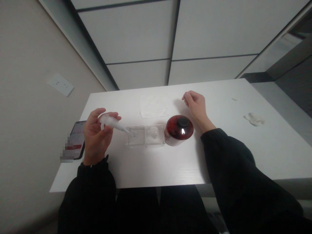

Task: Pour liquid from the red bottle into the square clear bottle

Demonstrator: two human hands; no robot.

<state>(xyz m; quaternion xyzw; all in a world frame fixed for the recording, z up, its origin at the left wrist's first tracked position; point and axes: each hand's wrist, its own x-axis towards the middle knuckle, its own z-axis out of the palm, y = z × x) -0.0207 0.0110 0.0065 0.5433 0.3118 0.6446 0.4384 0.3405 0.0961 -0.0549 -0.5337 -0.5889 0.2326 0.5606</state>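
A red-topped bottle [179, 130] stood against the clear tray [145, 144], its right compartment holding a whitish lump [153, 132]. The left hand's [98, 133] fingers gripped a white nozzle [110, 122] left of the tray; the right hand's [196, 104] fingers curled, empty, beyond the bottle.

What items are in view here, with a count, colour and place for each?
Nozzle: 1, white, in the left hand, tip at the tray's left compartment
Tray: 1, clear, two compartments, table middle
Lump: 1, whitish, right compartment
Bottle: 1, red, black top, right of the tray
Sheet: 1, white, beyond the tray
Crumpled tissue: 1, whitish, table's right
Scrap: 1, pale, beyond the tissue
Phone: 1, dark-edged, table's left
Table: 1, white, below these
Socket plate: 1, white, left wall
Panels: several, pale, behind the table
Left hand: 1, bare, black sleeve
Right hand: 1, bare, curled, black sleeve
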